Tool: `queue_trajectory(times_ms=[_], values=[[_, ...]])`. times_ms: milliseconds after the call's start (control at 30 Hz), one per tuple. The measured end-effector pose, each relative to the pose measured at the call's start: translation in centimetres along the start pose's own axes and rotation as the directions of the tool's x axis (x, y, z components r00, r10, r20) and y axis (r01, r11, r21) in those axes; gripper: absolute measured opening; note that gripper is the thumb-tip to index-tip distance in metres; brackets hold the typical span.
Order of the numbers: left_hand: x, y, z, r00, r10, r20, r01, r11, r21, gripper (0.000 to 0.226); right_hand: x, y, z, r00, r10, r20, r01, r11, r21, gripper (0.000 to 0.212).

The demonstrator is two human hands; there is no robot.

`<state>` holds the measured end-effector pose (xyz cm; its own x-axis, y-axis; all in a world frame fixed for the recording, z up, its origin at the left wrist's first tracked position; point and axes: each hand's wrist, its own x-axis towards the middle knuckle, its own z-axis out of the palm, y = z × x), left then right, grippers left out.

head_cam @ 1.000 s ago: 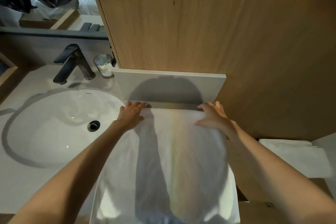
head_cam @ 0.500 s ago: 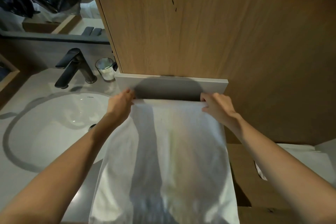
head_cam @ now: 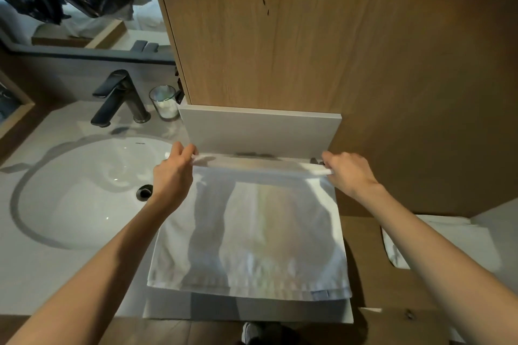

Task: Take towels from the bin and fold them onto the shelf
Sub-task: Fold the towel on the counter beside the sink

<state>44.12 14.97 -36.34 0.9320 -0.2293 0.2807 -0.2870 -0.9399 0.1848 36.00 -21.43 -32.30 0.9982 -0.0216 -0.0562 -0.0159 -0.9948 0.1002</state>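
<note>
Not much of the person on show tbh. The slim bare left forearm (head_cam: 92,269) and bare right forearm (head_cam: 437,249) are uncovered right to the frame edge, so any sleeve is out of view. The bare left hand (head_cam: 171,176) and bare right hand (head_cam: 347,173) look plain. Down at the bottom edge there's the rounded toe of a pale grey shoe (head_cam: 251,332), dark and blurry

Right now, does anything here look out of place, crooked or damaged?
Little stands out. The towel lies fairly square on the white shelf, its far edge pinched by the left hand and right hand. The one oddity: two small dark marks, like nicks, on the wooden panel above.
</note>
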Motion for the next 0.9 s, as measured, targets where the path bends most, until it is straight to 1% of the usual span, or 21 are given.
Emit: queue_trajectory(times_ms=[100,200,233,300,400,467,533,633,700,767,800,833,867,900], values=[[-1.1,0.0,-0.4,1.0,-0.003,0.001,0.003,1.0,0.017,0.032,-1.6,0.0,0.9,0.995,-0.01,-0.102,0.019,0.996,0.087,0.026],[-2.7,0.1,-0.9,1.0,0.004,0.019,-0.004,1.0,0.021,0.036,-3.8,-0.4,2.0,0.989,-0.042,-0.139,0.055,0.994,0.091,0.033],[-3.3,0.0,-0.8,0.999,0.013,0.034,-0.013,1.0,0.025,0.037,-4.6,-0.5,2.5,0.991,-0.044,-0.126,0.055,0.995,0.085,0.035],[-4.8,-0.5,-0.4,0.995,0.055,0.081,-0.059,0.997,0.052,0.037,-6.0,-1.0,3.9,0.998,-0.034,-0.055,0.037,0.997,0.066,0.039],[-6.6,-0.9,0.4,0.983,0.086,0.165,-0.095,0.994,0.051,0.042,-7.2,-1.6,6.0,0.997,-0.009,0.072,0.002,0.995,0.1,0.036],[-7.1,-1.0,0.8,0.972,0.079,0.221,-0.091,0.995,0.048,0.047,-7.6,-1.8,6.7,0.998,0.008,0.065,-0.017,0.99,0.143,0.033],[-7.3,-1.1,0.8,0.969,0.05,0.242,-0.064,0.997,0.049,0.05,-7.8,-1.9,7.0,0.998,0.041,0.044,-0.049,0.978,0.202,0.029],[-7.2,-0.8,1.0,0.968,0.038,0.25,-0.064,0.993,0.096,0.054,-7.8,-1.6,7.1,0.987,0.116,0.11,-0.146,0.933,0.328,0.025],[-6.9,-0.1,1.0,0.976,0.061,0.211,-0.083,0.992,0.098,0.052,-7.6,-1.3,7.0,0.972,0.193,0.132,-0.233,0.843,0.485,0.027],[-6.4,1.2,1.2,0.982,0.121,0.142,-0.13,0.989,0.063,0.048,-7.3,-1.2,7.0,0.945,0.299,0.128,-0.307,0.69,0.655,0.03],[-6.2,2.2,1.6,0.982,0.156,0.107,-0.16,0.987,0.028,0.045,-7.1,-1.2,7.0,0.92,0.369,0.134,-0.342,0.587,0.734,0.031],[-6.1,3.2,2.1,0.977,0.19,0.095,-0.189,0.982,-0.016,0.042,-6.9,-1.3,6.9,0.883,0.446,0.147,-0.368,0.462,0.807,0.031],[-6.1,4.3,2.5,0.969,0.22,0.11,-0.215,0.975,-0.059,0.038,-6.7,-1.5,6.7,0.834,0.524,0.173,-0.383,0.322,0.866,0.031],[-6.3,5.4,2.9,0.957,0.244,0.159,-0.233,0.969,-0.088,0.04,-6.5,-1.7,6.6,0.773,0.596,0.215,-0.393,0.185,0.901,0.03]])
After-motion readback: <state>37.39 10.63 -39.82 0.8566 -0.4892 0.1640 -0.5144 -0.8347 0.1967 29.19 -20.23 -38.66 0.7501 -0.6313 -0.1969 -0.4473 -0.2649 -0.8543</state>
